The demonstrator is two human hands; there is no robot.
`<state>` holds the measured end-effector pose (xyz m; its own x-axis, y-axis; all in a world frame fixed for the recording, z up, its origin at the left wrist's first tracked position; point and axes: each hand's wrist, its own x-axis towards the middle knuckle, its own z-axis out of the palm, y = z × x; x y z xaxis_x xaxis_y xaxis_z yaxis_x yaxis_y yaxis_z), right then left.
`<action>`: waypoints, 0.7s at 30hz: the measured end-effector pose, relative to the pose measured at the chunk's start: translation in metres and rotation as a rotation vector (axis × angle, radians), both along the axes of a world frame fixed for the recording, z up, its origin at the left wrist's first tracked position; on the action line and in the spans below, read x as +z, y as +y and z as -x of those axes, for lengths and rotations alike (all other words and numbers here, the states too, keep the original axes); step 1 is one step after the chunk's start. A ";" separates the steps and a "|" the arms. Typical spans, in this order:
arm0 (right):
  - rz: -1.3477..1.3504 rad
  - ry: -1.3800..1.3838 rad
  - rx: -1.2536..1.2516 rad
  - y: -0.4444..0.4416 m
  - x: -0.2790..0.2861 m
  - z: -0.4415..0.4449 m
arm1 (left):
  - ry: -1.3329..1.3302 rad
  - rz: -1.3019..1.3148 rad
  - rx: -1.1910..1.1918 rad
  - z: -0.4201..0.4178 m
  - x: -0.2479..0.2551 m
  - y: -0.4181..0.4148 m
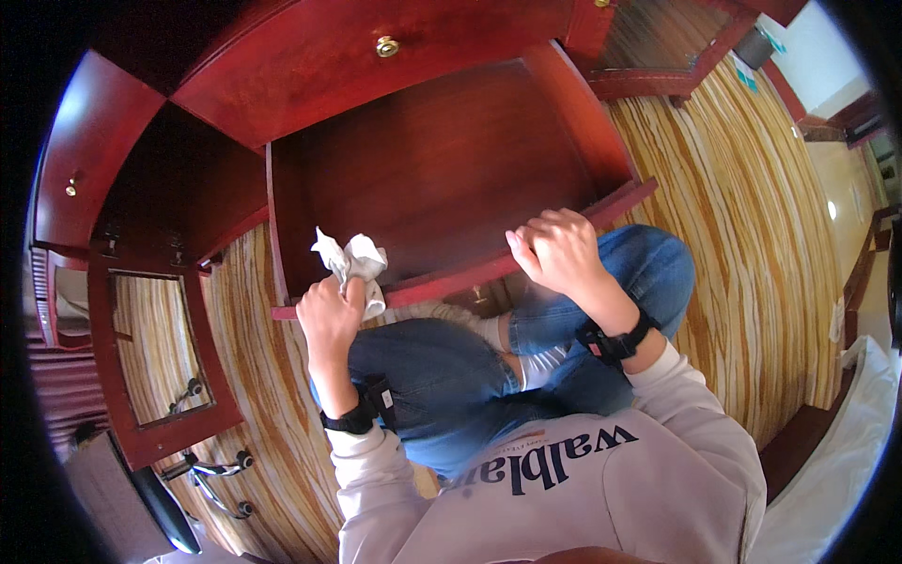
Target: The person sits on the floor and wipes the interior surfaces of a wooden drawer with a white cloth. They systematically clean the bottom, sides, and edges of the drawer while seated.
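Note:
Before me a red-brown wooden drawer (451, 162) is pulled out of its cabinet, with a bare bottom board. At the drawer's front left corner, my left hand (331, 321) grips a crumpled white tissue or cloth (356, 262), part of which hangs over the front board. My right hand (557, 250) rests with curled fingers on the top edge of the front board, towards its right end; whether it grips the board cannot be told. A dark band is on each wrist.
A brass knob (387, 46) sits on the drawer front above. On the left, a glass-paned cabinet door (158, 345) stands open beside a wheeled chair base (218, 469). Another glazed door (659, 42) is at the upper right. My jean-clad legs (437, 374) are folded below the drawer.

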<state>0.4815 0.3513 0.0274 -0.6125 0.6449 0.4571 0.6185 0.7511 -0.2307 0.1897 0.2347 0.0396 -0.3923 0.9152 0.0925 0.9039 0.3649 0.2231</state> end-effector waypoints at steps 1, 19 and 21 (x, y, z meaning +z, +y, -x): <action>0.024 -0.016 -0.034 -0.001 -0.004 -0.002 | 0.022 -0.021 -0.018 -0.001 -0.002 -0.001; 0.100 -0.009 -0.052 -0.030 -0.007 -0.009 | 0.089 -0.043 -0.055 -0.005 -0.003 -0.024; 0.093 -0.014 -0.038 -0.029 -0.005 -0.009 | 0.059 -0.042 -0.055 -0.006 -0.001 -0.022</action>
<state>0.4906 0.3227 0.0223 -0.5924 0.7071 0.3860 0.6501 0.7026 -0.2894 0.1961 0.2125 0.0388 -0.3340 0.9301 0.1529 0.9344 0.3055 0.1831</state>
